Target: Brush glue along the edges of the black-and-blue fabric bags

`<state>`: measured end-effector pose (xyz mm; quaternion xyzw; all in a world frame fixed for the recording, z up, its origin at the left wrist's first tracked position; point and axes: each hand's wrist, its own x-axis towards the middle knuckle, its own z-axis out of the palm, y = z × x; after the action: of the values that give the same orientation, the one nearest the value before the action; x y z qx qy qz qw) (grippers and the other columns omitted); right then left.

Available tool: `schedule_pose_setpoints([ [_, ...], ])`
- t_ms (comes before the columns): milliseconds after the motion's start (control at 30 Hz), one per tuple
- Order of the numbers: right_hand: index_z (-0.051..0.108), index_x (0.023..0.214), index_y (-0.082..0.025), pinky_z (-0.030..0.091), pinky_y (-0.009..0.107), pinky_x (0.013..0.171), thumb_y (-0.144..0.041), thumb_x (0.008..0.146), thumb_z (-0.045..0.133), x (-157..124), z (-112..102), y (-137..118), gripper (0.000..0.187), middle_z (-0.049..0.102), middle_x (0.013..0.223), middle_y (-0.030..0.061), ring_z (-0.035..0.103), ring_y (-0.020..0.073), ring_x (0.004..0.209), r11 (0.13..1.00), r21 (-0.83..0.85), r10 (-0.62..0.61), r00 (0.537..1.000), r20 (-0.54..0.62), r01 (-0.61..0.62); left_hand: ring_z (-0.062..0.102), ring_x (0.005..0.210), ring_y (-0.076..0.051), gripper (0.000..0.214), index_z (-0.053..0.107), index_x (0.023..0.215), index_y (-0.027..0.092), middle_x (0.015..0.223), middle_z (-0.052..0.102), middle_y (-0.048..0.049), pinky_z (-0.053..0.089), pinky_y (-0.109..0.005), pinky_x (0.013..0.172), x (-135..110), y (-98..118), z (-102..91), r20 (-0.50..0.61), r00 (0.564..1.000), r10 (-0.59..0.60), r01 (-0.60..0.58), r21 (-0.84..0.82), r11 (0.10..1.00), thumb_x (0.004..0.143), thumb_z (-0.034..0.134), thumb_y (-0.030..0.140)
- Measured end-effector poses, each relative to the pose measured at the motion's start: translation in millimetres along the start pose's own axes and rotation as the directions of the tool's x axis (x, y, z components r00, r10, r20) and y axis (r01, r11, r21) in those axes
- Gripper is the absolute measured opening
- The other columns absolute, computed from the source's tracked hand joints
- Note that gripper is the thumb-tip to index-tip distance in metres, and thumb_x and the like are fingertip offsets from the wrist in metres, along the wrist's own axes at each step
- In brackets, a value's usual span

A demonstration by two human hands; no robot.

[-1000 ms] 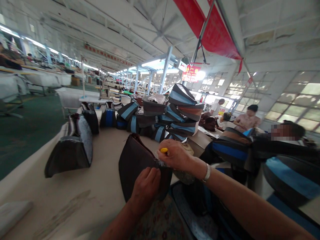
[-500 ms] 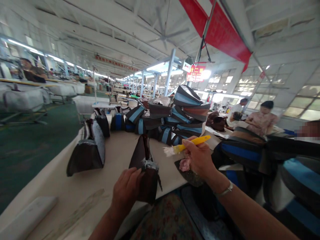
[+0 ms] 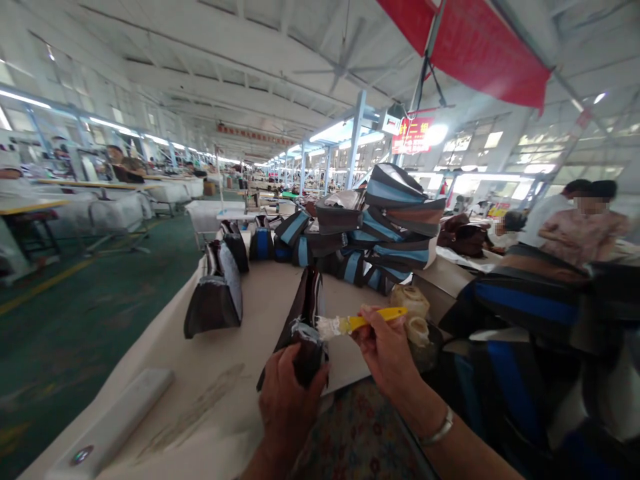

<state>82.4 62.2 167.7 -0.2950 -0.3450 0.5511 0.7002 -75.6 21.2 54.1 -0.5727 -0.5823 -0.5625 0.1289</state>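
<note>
My left hand (image 3: 289,400) is closed around the near end of a dark brown bag piece (image 3: 307,363) standing on the table, thumb on its right side and fingers on its left. Frayed greyish-white material shows along the piece's top edge. In my right hand (image 3: 387,350), a yellow-handled brush (image 3: 359,323) points left. Its bristles are coated with something whitish and lie right at that top edge; whether they touch cannot be told. Behind the right hand stands a grimy, yellowish plastic container (image 3: 417,328), partly hidden.
Another dark bag piece (image 3: 213,307) stands to the left. Blue-and-black striped bag pieces (image 3: 395,190) are piled at the back, and more (image 3: 525,300) are heaped at right. A long white block (image 3: 127,417) lies at the table's (image 3: 215,373) near left. Several people stand or sit farther off.
The brush has come left and down from above the right side to the bag piece's top edge. My left hand has shifted its grip on the piece. The camera view has turned left.
</note>
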Motion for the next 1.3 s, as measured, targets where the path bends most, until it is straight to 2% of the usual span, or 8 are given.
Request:
schedule_pose_setpoints([
  [100, 0.058, 0.072, -0.019, 0.050, 0.022, 0.058, -0.037, 0.064, 0.089, 4, -4, -11, 0.037, 0.052, 0.053, -0.0075, 0.044, 0.0062, 0.049, 0.999, -0.019, -0.036, 0.999, -0.014, 0.036, 0.068, 0.104, -0.028, 0.034, 0.067, 0.117, 0.017, 0.109, 0.069, -0.0123, 0.055, -0.040, 0.092, 23, -2, 4.0, 0.063, 0.997, -0.050, 0.056, -0.099, 0.994, 0.093, 0.063, 0.041],
  [233, 0.059, 0.069, -0.018, 0.037, 0.018, 0.048, -0.043, 0.066, 0.087, 17, -3, -29, 0.038, 0.051, 0.051, -0.0067, 0.040, 0.0056, 0.047, 0.988, -0.101, -0.119, 0.993, 0.009, 0.119, 0.070, 0.098, -0.026, 0.032, 0.073, 0.111, 0.018, 0.105, 0.072, -0.0091, 0.055, -0.038, 0.091, 51, -7, -10.2, 0.198, 0.967, -0.159, 0.203, -0.230, 0.952, 0.095, 0.057, 0.041],
  [467, 0.062, 0.066, -0.017, 0.030, 0.023, 0.045, -0.032, 0.075, 0.075, 28, 39, -12, 0.022, 0.048, 0.049, -0.0052, 0.041, 0.0093, 0.045, 0.930, -0.327, -0.102, 0.974, 0.204, 0.167, 0.070, 0.089, -0.023, 0.037, 0.075, 0.114, 0.023, 0.102, 0.074, -0.0028, 0.055, -0.033, 0.083, 65, 3, -34.0, 0.395, 0.876, -0.278, 0.426, -0.359, 0.831, 0.088, 0.065, 0.047],
  [667, 0.061, 0.063, -0.018, 0.034, 0.025, 0.050, -0.035, 0.078, 0.070, 53, 62, -2, 0.024, 0.050, 0.054, -0.0038, 0.044, 0.0117, 0.051, 0.865, -0.422, -0.200, 0.958, 0.207, 0.272, 0.068, 0.098, -0.026, 0.045, 0.077, 0.110, 0.018, 0.107, 0.073, -0.0061, 0.054, -0.033, 0.085, 60, 4, -40.0, 0.424, 0.828, -0.367, 0.536, -0.408, 0.739, 0.080, 0.073, 0.051],
  [900, 0.061, 0.060, -0.018, 0.032, 0.024, 0.048, -0.034, 0.078, 0.069, 42, 64, -5, 0.025, 0.050, 0.051, -0.0039, 0.045, 0.0114, 0.049, 0.847, -0.453, -0.180, 0.951, 0.252, 0.280, 0.067, 0.108, -0.029, 0.050, 0.073, 0.119, 0.019, 0.116, 0.074, -0.0070, 0.052, -0.037, 0.094, 63, -3, -46.6, 0.475, 0.776, -0.416, 0.619, -0.441, 0.650, 0.081, 0.073, 0.052],
  [1033, 0.058, 0.062, -0.019, 0.031, 0.024, 0.048, -0.034, 0.084, 0.064, 44, 68, 5, 0.027, 0.047, 0.051, -0.0046, 0.042, 0.0112, 0.050, 0.849, -0.440, -0.223, 0.953, 0.205, 0.293, 0.065, 0.112, -0.029, 0.053, 0.072, 0.120, 0.017, 0.123, 0.072, -0.0085, 0.051, -0.037, 0.097, 61, -6, -47.9, 0.461, 0.770, -0.440, 0.629, -0.437, 0.643, 0.080, 0.073, 0.052],
  [1167, 0.060, 0.063, -0.019, 0.034, 0.025, 0.050, -0.033, 0.083, 0.067, 35, 70, 10, 0.025, 0.049, 0.052, -0.0042, 0.044, 0.0116, 0.049, 0.862, -0.419, -0.196, 0.950, 0.242, 0.284, 0.068, 0.103, -0.028, 0.051, 0.073, 0.118, 0.018, 0.112, 0.075, -0.0071, 0.054, -0.034, 0.087, 59, -8, -49.2, 0.466, 0.775, -0.427, 0.619, -0.426, 0.659, 0.081, 0.072, 0.054],
  [1300, 0.064, 0.064, -0.019, 0.038, 0.026, 0.057, -0.034, 0.083, 0.072, 26, 71, 5, 0.025, 0.056, 0.059, -0.0017, 0.049, 0.0133, 0.057, 0.867, -0.372, -0.263, 0.939, 0.222, 0.331, 0.069, 0.097, -0.026, 0.048, 0.074, 0.115, 0.020, 0.106, 0.075, -0.0052, 0.054, -0.033, 0.082, 59, -9, -51.4, 0.440, 0.795, -0.417, 0.587, -0.390, 0.709, 0.081, 0.071, 0.054],
])
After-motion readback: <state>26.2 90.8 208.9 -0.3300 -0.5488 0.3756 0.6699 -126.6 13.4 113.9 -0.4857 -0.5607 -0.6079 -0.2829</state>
